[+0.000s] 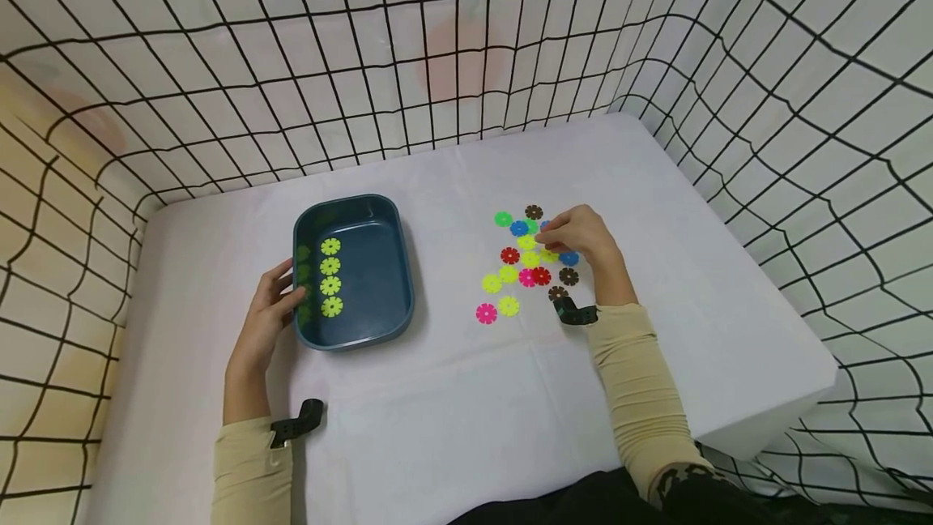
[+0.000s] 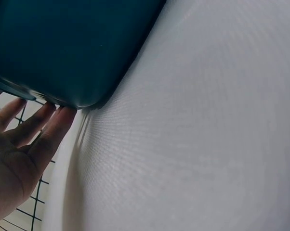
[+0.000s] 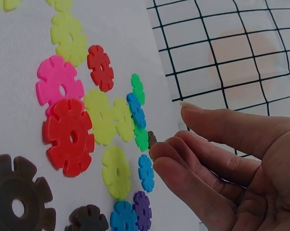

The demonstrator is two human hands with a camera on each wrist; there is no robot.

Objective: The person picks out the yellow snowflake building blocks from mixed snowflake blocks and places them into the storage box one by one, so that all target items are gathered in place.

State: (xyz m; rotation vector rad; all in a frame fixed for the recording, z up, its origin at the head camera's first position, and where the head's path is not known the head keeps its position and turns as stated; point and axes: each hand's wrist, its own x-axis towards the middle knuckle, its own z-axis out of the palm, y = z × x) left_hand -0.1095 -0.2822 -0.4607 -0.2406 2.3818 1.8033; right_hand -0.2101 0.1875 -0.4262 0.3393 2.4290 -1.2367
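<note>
A dark teal tray (image 1: 372, 330) stands on the white table, with several yellow notched discs (image 1: 331, 266) in a column inside it. My left hand (image 1: 266, 314) holds its left side, thumb at the rim. In the left wrist view, fingertips (image 2: 63, 120) press against the tray's outer wall. My right hand (image 1: 583, 241) hovers over a spread of notched plastic discs, near a yellow disc (image 1: 526, 242). In the right wrist view, its thumb and curved fingers stand apart, nothing between them. A red disc (image 3: 70, 137) overlaps a pink disc (image 3: 60, 82) there.
The scattered discs also include brown (image 1: 568, 276), green (image 1: 503, 219), blue (image 1: 519, 228) and purple (image 3: 142, 211) ones. Black wire mesh (image 1: 459, 63) rises behind the table and along both sides. White cloth (image 1: 437, 411) covers the tabletop.
</note>
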